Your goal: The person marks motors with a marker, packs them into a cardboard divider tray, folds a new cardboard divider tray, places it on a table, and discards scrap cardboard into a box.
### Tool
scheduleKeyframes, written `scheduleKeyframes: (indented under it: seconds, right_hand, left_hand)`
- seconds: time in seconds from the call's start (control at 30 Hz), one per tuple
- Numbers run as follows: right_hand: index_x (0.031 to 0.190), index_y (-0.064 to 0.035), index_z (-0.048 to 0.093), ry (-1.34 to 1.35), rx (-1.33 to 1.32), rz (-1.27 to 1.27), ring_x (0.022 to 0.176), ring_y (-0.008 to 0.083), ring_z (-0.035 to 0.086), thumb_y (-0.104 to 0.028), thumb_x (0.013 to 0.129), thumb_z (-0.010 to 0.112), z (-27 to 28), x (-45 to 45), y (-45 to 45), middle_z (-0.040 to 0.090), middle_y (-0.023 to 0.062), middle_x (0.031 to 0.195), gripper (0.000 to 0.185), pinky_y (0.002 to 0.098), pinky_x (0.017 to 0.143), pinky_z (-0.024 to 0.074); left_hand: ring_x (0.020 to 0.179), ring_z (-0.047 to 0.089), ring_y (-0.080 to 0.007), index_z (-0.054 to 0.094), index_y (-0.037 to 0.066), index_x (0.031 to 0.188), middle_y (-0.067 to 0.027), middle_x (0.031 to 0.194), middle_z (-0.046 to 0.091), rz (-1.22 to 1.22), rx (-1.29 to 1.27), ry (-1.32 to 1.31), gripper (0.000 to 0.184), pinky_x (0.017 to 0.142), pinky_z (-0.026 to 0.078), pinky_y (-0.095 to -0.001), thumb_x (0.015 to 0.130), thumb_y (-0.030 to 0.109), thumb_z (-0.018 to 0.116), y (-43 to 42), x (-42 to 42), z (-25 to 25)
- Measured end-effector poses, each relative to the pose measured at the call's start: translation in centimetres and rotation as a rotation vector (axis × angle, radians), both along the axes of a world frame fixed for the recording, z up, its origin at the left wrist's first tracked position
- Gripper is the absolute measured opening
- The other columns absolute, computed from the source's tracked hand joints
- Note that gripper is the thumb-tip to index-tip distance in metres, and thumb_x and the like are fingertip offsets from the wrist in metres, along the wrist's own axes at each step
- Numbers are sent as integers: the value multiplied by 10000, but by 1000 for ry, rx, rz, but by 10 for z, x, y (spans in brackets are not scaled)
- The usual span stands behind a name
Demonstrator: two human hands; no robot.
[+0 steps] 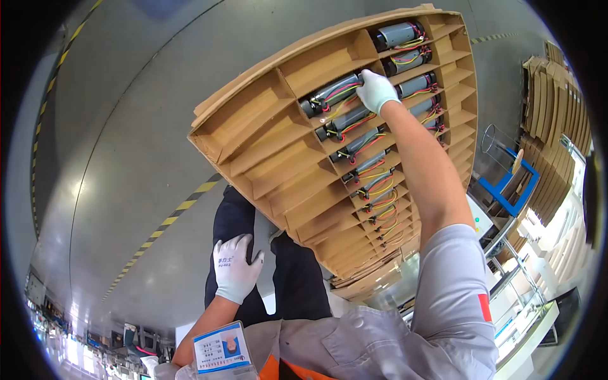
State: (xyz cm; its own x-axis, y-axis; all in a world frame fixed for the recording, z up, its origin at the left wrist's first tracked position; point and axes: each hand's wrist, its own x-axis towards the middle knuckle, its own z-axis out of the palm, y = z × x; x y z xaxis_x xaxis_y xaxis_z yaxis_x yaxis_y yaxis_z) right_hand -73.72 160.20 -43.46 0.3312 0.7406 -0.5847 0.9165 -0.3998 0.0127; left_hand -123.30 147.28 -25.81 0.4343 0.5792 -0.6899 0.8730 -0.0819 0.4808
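Right hand (378, 92) pinches one motor (343, 84) by its end, best clear of the wires (339, 94); left hand (235, 269) rests spread on a thigh (229, 218).

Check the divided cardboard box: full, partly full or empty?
Partly full: the box has motors in some slots, while its leftmost slots hold none.

The right hand (379, 92) in white glove covers one end of the grey-and-black cylinder with coloured wires (339, 90); its grip is hidden. Print on the blue-and-white rectangular badge (221, 349) is too small for reading. Cluttered dark equipment (130, 339) looks blurred.
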Motion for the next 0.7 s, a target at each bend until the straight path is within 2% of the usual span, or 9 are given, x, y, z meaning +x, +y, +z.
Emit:
scheduleKeyframes:
  seconds: [0.07,0.1,0.3,0.33,0.37,0.43,0.47,0.57,0.7]
  right_hand:
    - [1073,-93,709,-115,-36,399,1027,350,733,-144,962,591,3,5,-1,756,179,1052,171,468,888,567]
    - [1130,-109,746,-192,-122,460,1101,312,738,-141,975,603,16,-6,6,772,147,1142,212,448,921,572]
    - [1050,-132,770,-262,-182,529,997,283,763,-146,987,566,9,-23,7,786,91,1071,213,442,868,562]
    - [1062,-106,778,-253,-250,517,1071,312,741,-262,1027,567,13,-25,9,788,109,1068,265,504,986,524]
    - [1062,-106,778,-254,-244,517,1071,312,741,-262,1027,567,19,-26,13,788,109,1068,265,504,986,524]
    - [1210,-42,743,-179,-428,528,1277,359,635,-475,1061,506,46,-34,10,751,169,1216,516,568,1159,384]
    - [1382,36,631,-170,-449,374,1449,399,464,-692,1021,431,38,-34,-1,611,227,1459,836,589,1252,223]
    - [1501,89,508,-206,-376,371,1555,416,320,-794,935,451,32,-36,-28,411,298,1619,1051,563,1273,189]
    - [1532,75,476,-39,-613,237,1542,436,343,-733,900,524,45,-37,8,396,295,1633,1027,552,1280,200]
  left_hand:
    - [1211,623,-333,678,57,1275,-133,1252,704,-17,-16,1,482,1171,363,-556,865,288,783,0,3,0]
    - [1210,622,-334,677,56,1276,-133,1251,703,-25,-11,5,484,1172,363,-554,865,289,783,0,4,0]
    - [1211,620,-339,683,48,1265,-138,1251,705,-22,-9,12,474,1175,360,-553,869,290,780,0,7,2]
    - [1212,620,-341,685,44,1261,-142,1249,706,-16,-3,12,466,1175,361,-552,875,287,776,0,8,1]
    - [1212,620,-341,685,44,1261,-142,1249,706,-14,3,13,466,1175,361,-552,875,287,776,2,9,-1]
    - [1212,621,-345,685,32,1257,-151,1245,708,-4,15,4,447,1171,365,-549,893,279,763,-1,8,3]
    - [1212,621,-345,685,32,1257,-151,1245,708,-11,16,0,447,1171,365,-549,893,279,763,-5,6,4]
    - [1230,615,-327,663,60,1288,-130,1269,691,-6,25,-7,472,1185,344,-564,899,317,741,-12,0,-3]
    - [1209,632,-340,688,26,1262,-154,1239,715,-40,55,3,432,1152,383,-527,920,284,737,-14,-2,0]
